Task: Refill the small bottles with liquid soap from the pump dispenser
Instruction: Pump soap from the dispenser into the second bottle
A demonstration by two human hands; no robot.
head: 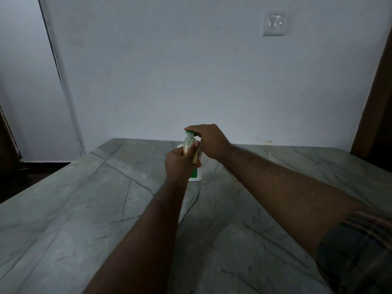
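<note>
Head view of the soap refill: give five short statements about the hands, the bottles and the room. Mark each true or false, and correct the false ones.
1. The right hand rests on the green pump head. True.
2. The left hand holds the small bottle up by the pump. True.
3. The dispenser lies on its side. False: it stands upright on the table.
4. The small bottle stands on the table. False: it is held up off it.
5. A wall switch is on the wall behind the table. True.
</note>
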